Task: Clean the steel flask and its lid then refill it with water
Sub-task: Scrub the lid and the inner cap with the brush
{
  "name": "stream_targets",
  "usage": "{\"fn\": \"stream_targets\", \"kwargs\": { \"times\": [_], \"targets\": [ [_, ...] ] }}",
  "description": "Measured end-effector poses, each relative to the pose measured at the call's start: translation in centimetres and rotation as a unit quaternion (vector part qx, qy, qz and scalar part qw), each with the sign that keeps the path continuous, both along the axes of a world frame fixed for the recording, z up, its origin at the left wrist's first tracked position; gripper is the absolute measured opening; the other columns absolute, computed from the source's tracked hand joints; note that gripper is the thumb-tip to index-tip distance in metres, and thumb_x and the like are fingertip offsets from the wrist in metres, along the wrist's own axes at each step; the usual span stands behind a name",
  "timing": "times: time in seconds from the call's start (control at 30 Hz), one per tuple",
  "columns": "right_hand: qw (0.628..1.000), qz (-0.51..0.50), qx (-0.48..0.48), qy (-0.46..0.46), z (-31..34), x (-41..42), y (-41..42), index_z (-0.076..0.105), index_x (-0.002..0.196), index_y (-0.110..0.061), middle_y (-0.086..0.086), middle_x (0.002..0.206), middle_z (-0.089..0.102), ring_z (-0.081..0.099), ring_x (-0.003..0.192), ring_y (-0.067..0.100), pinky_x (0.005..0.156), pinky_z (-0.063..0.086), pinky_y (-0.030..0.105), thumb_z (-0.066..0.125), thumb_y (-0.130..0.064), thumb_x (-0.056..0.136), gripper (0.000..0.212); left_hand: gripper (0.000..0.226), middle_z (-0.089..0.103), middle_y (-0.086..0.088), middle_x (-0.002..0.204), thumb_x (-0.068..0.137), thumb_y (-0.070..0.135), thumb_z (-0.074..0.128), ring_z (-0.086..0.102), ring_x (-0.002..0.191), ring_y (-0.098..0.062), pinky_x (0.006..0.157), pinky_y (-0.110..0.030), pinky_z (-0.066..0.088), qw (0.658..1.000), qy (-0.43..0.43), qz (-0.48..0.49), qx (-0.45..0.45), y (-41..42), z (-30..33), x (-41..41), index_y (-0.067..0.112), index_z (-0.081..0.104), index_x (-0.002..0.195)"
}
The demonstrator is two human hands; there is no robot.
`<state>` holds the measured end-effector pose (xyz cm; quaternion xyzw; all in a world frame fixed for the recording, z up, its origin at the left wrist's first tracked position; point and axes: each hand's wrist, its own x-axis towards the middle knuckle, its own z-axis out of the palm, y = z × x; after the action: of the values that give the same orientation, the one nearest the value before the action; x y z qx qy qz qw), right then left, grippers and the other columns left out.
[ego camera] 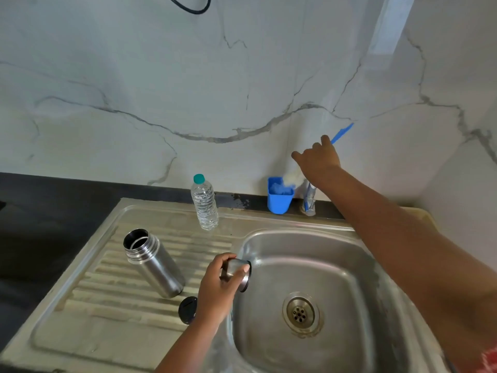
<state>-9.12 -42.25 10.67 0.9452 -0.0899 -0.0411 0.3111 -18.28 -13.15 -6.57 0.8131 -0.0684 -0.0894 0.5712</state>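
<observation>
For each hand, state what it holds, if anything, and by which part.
The left hand grips the steel lid round its side wall. The right hand holds the blue-handled brush partway along its handle.

Home kitchen: steel sink (269, 232), marble backsplash (161, 90).

Wall (188, 76): white marble look, thin grey veins.
Tabletop (40, 211): black, matte.
Sink (309, 238): dull silver steel, ribbed drainboard with pale streaks, brownish ring round the drain.
Flask (154, 265): brushed silver, dark inside.
Lid (239, 273): silver with black rim.
Disc (187, 310): black.
Water bottle (204, 205): clear, teal cap.
Holder (279, 196): bright blue.
Brush (343, 133): blue handle, white bristles.
</observation>
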Motion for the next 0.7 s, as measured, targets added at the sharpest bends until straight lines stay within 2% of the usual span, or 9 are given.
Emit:
{"fn": "stream_targets", "kwargs": {
  "times": [0.13,0.3,0.43,0.53,0.63,0.7],
  "targets": [
    [0.997,0.053,-0.05,0.006,-2.3,1.0,-0.9,0.04,0.134,-0.023,-0.001,0.113,0.065,0.056,0.112,0.023,0.108,0.027,0.041,0.061,-0.023,0.093,0.046,0.034,0.068,0.014,0.099,0.073,0.05,0.071,0.063,0.08,-0.004,0.067,-0.013,0.046,1.0,0.002,0.007,0.015,0.4,-0.2,0.2,0.043,0.062,0.104],
    [0.993,0.08,-0.088,0.026,-3.8,1.0,-1.5,0.043,0.13,-0.019,0.002,0.118,0.063,0.058,0.113,0.025,0.111,0.027,0.044,0.059,-0.017,0.094,0.039,0.031,0.068,0.005,0.098,0.078,0.038,0.078,0.07,0.074,-0.01,0.069,-0.023,0.049,1.0,0.007,0.015,0.011,1.1,-0.9,0.7,0.043,0.063,0.105],
    [0.994,0.073,-0.077,0.024,-3.9,1.4,-1.4,0.045,0.129,-0.019,0.002,0.117,0.065,0.058,0.112,0.024,0.114,0.024,0.046,0.059,-0.019,0.095,0.037,0.032,0.067,0.006,0.098,0.083,0.028,0.078,0.065,0.065,-0.006,0.064,-0.022,0.048,1.0,0.011,0.029,-0.001,1.3,-0.2,0.9,0.041,0.061,0.108],
    [0.995,0.063,-0.083,0.005,-3.5,1.5,-0.7,0.045,0.133,-0.02,0.002,0.123,0.06,0.054,0.12,0.026,0.117,0.017,0.052,0.063,-0.026,0.091,0.046,0.037,0.062,0.012,0.096,0.082,0.026,0.079,0.06,0.067,-0.007,0.064,-0.017,0.046,0.999,0.009,0.034,-0.002,1.4,0.1,1.2,0.044,0.056,0.105],
    [0.997,0.074,-0.002,-0.024,-3.0,0.6,2.3,0.04,0.141,-0.02,0.007,0.139,0.047,0.038,0.134,0.032,0.118,0.011,0.056,0.062,-0.025,0.088,0.057,0.042,0.06,0.009,0.093,0.079,0.023,0.082,0.056,0.069,-0.011,0.065,-0.02,0.046,0.999,0.019,0.04,-0.011,1.5,0.3,1.5,0.042,0.057,0.106],
    [0.98,0.142,0.135,-0.047,-3.9,-0.5,5.3,0.045,0.139,-0.021,0.007,0.137,0.049,0.041,0.128,0.031,0.114,0.025,0.051,0.059,-0.022,0.088,0.052,0.046,0.06,0.01,0.091,0.076,0.019,0.084,0.055,0.067,-0.009,0.066,-0.018,0.047,0.999,0.018,0.045,-0.016,1.6,0.3,1.6,0.038,0.057,0.108]
  ]
}}
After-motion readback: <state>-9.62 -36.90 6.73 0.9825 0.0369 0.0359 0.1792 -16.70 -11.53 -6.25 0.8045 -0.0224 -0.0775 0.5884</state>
